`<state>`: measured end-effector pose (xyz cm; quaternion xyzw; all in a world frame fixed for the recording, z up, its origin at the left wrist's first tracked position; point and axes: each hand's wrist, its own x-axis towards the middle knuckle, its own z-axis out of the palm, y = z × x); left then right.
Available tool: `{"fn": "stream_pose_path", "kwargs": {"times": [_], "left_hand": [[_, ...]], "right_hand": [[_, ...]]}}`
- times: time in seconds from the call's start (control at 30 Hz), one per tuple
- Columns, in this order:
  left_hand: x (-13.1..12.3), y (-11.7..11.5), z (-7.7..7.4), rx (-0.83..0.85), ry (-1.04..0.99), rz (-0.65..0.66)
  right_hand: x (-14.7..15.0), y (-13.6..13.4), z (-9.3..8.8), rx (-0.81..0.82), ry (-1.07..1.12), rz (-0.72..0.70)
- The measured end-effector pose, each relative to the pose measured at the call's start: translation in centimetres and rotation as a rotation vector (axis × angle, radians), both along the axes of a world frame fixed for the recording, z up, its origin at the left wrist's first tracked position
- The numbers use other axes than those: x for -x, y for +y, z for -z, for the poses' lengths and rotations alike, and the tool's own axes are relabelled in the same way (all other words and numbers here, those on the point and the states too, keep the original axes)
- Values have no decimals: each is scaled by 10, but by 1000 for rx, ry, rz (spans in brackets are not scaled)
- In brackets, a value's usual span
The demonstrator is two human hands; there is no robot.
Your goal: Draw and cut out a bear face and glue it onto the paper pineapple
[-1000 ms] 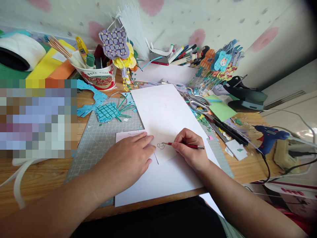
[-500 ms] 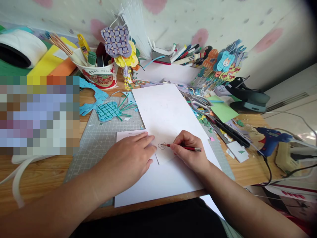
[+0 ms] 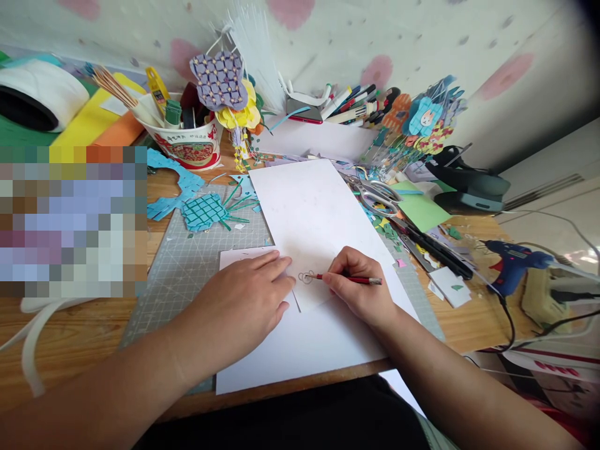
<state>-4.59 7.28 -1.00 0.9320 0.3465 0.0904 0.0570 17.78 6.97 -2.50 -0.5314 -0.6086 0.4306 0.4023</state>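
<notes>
A red and black pencil [image 3: 360,280] is pinched in my right hand [image 3: 359,284], its tip touching the upper white sheet [image 3: 309,212]. At that tip sits a small pencil drawing [image 3: 304,276] of rounded, looping lines. My left hand [image 3: 255,294] lies flat with fingers stretched out, pressing on the paper just left of the drawing. Beneath it another white sheet [image 3: 281,365] spreads toward the table's front edge. Both sheets rest over a grey cutting mat [image 3: 154,306].
Blue woven paper pieces [image 3: 206,211] lie on the mat's left. A paper tub [image 3: 187,147] of tools stands behind. Scissors [image 3: 377,199], a black-handled cutter [image 3: 435,250] and a blue glue gun [image 3: 510,262] lie to the right. Paper flowers [image 3: 424,115] stand at the back.
Both hands keep almost the same place. The pencil has shifted very slightly, and the looped drawing looks nearly unchanged. The view has tilted a touch.
</notes>
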Motion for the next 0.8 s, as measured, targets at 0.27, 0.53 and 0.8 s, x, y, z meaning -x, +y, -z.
{"fn": "stream_pose_path", "kwargs": {"times": [0.27, 0.53, 0.8], "left_hand": [[1, -1, -2, -6, 14, 4], [0, 1, -2, -3, 11, 7], [1, 1, -2, 2, 5, 9]], "right_hand": [[0, 2, 1, -28, 1, 19], [-1, 1, 3, -18, 10, 26], [0, 1, 2, -22, -7, 24]]}}
